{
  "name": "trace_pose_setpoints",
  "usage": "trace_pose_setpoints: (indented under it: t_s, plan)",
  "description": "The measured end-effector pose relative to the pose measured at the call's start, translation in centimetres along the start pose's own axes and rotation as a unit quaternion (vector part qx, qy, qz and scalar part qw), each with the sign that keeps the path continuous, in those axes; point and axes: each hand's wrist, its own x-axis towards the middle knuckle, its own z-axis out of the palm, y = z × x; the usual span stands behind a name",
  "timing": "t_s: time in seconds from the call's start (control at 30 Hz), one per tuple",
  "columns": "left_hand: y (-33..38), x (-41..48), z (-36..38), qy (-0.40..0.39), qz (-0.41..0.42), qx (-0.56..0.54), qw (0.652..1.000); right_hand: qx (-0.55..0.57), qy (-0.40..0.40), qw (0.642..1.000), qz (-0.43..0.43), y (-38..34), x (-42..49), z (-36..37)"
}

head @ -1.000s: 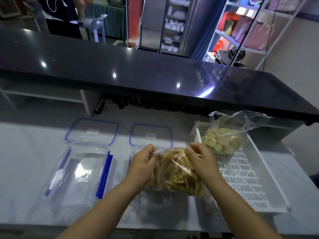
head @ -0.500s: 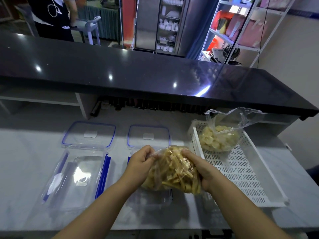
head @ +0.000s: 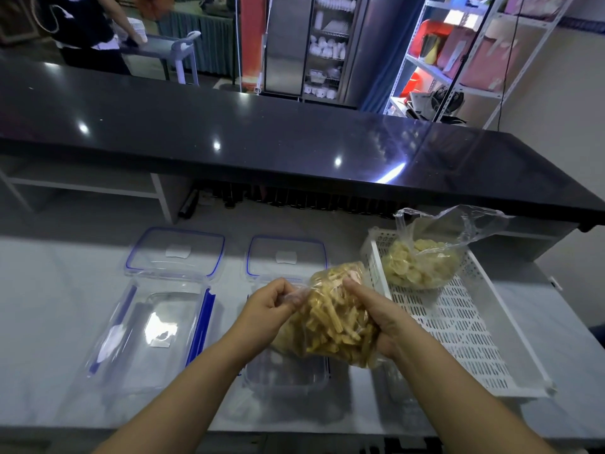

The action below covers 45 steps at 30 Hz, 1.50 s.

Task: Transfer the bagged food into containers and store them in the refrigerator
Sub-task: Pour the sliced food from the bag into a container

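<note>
A clear plastic bag of yellow stick-shaped snacks hangs above the middle clear container. My left hand pinches the bag's plastic at its left side. My right hand grips the bag from the right, thumb on top. A second bag with round yellow slices lies open in the white perforated tray. An empty clear container with blue clips sits at the left. Two blue-rimmed lids lie behind the containers.
A raised black counter runs across behind the white worktop. Beyond it stand a glass-door cabinet, metal shelving and a person at the far left.
The snack bag has tipped and shifted slightly right; my right hand moved from its top edge to wrap round its right side. My left hand keeps pinching the left edge.
</note>
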Motion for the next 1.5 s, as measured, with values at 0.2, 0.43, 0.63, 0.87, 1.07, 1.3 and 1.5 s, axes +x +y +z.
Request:
trace_pose_setpoints:
  t_s: [0.2,0.43,0.63,0.87,1.07,1.3,1.5]
  plan:
    - [-0.2,-0.3,-0.2,0.018,-0.010,0.023,1.000,-0.140,0.073,0.983,-0.094,-0.1,-0.4,1.4]
    - [0.0,-0.3,-0.3,0.047,0.000,-0.014,0.999,-0.246,0.093,0.941,-0.213,-1.2,-1.7,2.7]
    - [-2.0,-0.5,-1.2,0.059,-0.029,0.117,0.991,-0.245,0.114,0.940,-0.207,-0.2,-1.3,3.3]
    - [-0.7,0.4,-2.4,0.060,-0.011,0.143,0.988,-0.226,0.102,0.948,-0.200,-1.6,-1.0,3.8]
    - [-0.5,0.5,-3.1,0.031,-0.021,0.197,0.980,-0.225,0.095,0.953,-0.180,-1.8,-1.0,3.8]
    - [0.3,0.0,-4.5,-0.096,-0.029,0.170,0.980,-0.235,0.049,0.964,-0.110,-2.0,-1.2,2.5]
    - [1.6,1.7,-4.7,0.011,0.007,0.179,0.984,-0.174,0.081,0.969,-0.158,-2.8,-0.4,3.4]
